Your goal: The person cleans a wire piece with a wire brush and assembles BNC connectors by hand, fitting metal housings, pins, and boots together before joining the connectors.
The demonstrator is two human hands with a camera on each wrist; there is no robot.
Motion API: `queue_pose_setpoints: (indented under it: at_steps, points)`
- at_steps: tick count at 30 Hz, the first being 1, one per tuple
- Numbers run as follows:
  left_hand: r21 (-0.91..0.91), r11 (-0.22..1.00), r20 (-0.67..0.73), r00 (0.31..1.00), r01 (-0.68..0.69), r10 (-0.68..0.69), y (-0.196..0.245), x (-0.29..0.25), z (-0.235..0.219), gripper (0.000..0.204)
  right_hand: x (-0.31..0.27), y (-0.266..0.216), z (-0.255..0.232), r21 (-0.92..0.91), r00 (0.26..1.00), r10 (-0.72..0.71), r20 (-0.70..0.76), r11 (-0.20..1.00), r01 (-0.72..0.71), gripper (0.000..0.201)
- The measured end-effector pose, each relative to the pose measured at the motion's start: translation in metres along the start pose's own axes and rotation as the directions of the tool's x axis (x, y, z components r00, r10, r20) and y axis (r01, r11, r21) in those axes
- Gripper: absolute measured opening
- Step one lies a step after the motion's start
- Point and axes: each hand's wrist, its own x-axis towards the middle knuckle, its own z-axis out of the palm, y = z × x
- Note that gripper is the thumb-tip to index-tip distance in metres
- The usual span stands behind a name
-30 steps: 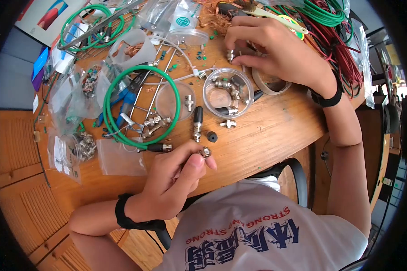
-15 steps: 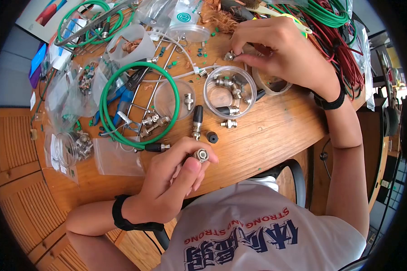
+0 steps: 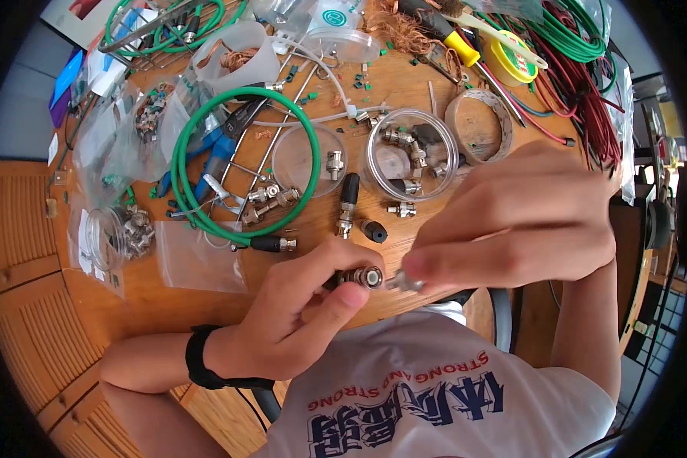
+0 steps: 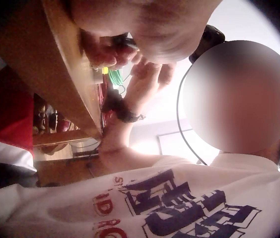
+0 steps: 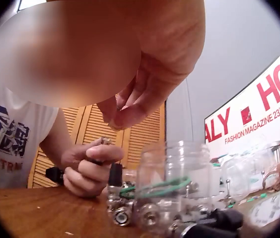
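Observation:
Near the table's front edge, my left hand [image 3: 301,309] grips a metal BNC connector [image 3: 369,277] between thumb and fingers, its round open end facing up and right. Just to its right, my right hand [image 3: 515,229] pinches a small silvery metal piece [image 3: 406,282], blurred by motion. The two metal pieces are close together in the head view. Seen from the right wrist, the right hand hangs above the left one. Beyond the left hand lie a black-sleeved connector [image 3: 348,202] and a short black cap [image 3: 374,231].
A clear round tub [image 3: 412,153] holds several connectors, with a tape ring [image 3: 478,126] beside it. A coiled green cable [image 3: 179,172] lies left, over blue-handled pliers [image 3: 217,156]. Plastic bags, copper scraps, a yellow-handled screwdriver [image 3: 463,49] and red cables [image 3: 588,114] crowd the back.
From beside the tape ring at the back, my right hand has come forward to the left hand, carrying the small metal piece. The left hand has shifted slightly right, still gripping its connector.

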Motion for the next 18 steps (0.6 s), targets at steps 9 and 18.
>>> queue_pose_setpoints:
  at_steps: [9, 18]
  points:
    - [0.104, 0.993, -0.022, 0.998, -0.062, 0.065, -0.0023, 0.001, -0.001, 0.027, -0.0046, 0.0052, 0.0041, -0.015, 0.997, 0.015, 0.077, 1.0, -0.014, 0.012]
    - [0.247, 0.958, -0.001, 0.989, -0.145, 0.15, -0.0027, 0.0043, -0.003, 0.025, -0.0072, 0.0069, 0.0053, 0.005, 0.989, 0.038, 0.146, 0.999, -0.039, 0.014]
